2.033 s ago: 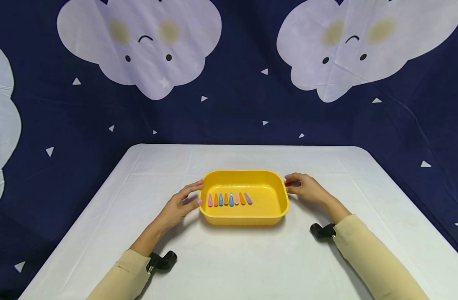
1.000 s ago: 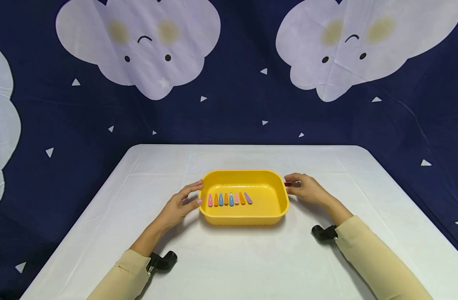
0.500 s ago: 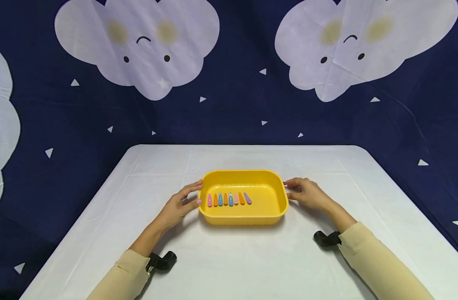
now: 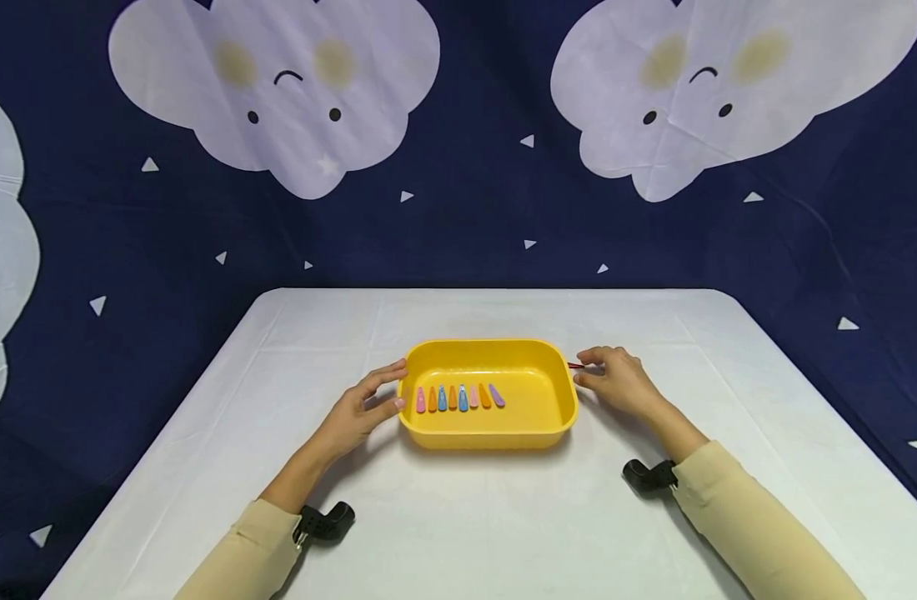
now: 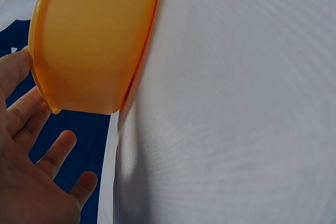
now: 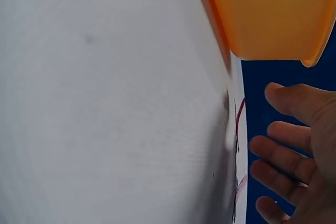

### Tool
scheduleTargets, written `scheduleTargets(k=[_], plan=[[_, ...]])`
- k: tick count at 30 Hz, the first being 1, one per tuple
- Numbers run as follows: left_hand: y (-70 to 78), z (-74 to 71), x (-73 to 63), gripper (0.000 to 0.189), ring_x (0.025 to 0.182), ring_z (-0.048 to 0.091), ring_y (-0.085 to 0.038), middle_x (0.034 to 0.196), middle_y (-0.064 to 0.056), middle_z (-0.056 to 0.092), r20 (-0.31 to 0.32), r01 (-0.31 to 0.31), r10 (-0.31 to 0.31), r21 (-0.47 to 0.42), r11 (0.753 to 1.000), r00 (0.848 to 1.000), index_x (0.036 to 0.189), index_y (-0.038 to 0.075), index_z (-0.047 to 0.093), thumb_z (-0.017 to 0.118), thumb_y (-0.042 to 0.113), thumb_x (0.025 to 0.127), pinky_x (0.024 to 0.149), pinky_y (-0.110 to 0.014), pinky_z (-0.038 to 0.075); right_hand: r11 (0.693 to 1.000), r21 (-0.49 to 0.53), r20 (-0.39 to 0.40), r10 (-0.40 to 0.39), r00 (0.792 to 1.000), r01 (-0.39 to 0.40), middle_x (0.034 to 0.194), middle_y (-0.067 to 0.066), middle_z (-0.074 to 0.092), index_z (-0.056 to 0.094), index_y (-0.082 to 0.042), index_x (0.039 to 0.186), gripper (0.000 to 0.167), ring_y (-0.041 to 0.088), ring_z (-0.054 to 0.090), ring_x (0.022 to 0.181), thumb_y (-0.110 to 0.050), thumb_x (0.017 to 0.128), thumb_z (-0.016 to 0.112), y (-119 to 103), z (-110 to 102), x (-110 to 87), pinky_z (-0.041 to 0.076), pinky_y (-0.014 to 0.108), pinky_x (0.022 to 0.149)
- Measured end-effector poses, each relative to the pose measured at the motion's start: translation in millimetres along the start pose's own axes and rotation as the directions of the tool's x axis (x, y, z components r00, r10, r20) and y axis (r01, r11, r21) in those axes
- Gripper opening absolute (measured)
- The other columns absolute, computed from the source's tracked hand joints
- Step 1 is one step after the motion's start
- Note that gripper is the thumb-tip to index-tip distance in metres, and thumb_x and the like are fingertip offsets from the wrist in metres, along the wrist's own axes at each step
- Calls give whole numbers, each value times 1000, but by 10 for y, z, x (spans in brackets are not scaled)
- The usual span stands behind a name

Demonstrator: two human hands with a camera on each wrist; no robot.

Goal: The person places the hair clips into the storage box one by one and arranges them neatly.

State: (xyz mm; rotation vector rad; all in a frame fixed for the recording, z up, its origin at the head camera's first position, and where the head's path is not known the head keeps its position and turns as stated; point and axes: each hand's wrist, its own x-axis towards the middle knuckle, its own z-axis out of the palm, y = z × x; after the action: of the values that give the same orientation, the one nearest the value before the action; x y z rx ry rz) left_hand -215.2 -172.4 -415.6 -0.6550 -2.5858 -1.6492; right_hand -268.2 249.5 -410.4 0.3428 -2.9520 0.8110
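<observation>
A yellow tray point(image 4: 533, 417) sits mid-table with a row of several small snap hair clips in pink, orange, blue and purple, such as the purple hair clip point(image 4: 497, 396), on its floor. My left hand point(image 4: 357, 414) touches the tray's left end with spread, fairly straight fingers; its thumb and forefinger meet the rim in the left wrist view. By the right end is my right hand point(image 4: 614, 379), fingers loosely bent and nothing between them. In the right wrist view its fingertips stand apart from the tray. A thin red piece point(image 4: 576, 366) lies between those fingertips and the tray, partly hidden.
A white-covered table point(image 4: 466, 525) carries the tray. Behind it hangs a dark blue curtain point(image 4: 488, 242) printed with clouds and triangles. A thin red curved piece point(image 6: 240, 119) and a pink one point(image 6: 241, 186) show at the table's far side in the right wrist view.
My right hand has shifted slightly right, and its fingers have drawn back from the tray's end, showing more of the red piece. The left hand, tray and hair clips stay put.
</observation>
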Motion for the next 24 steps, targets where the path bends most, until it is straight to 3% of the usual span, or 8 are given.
scheduleTargets(k=[17, 24], plan=[[18, -3, -4, 46, 143, 28, -29, 150, -3, 40, 2, 10, -10, -7, 1000, 1000, 133, 11, 52, 63, 25, 91, 113, -61, 23, 999, -42, 25, -25, 999, 26, 122, 21, 63, 61, -1, 121, 44, 41, 53, 115, -24, 84, 66, 50, 55, 159, 35, 60, 101], [3, -2, 7, 45, 143, 28, -30, 150, -4, 40, 5, 1, -1, -4, 1000, 1000, 132, 10, 52, 62, 23, 91, 112, -61, 24, 999, -40, 21, 2, 1000, -1, 124, 22, 60, 61, -2, 121, 46, 41, 51, 115, -26, 83, 68, 81, 59, 203, 32, 60, 100]])
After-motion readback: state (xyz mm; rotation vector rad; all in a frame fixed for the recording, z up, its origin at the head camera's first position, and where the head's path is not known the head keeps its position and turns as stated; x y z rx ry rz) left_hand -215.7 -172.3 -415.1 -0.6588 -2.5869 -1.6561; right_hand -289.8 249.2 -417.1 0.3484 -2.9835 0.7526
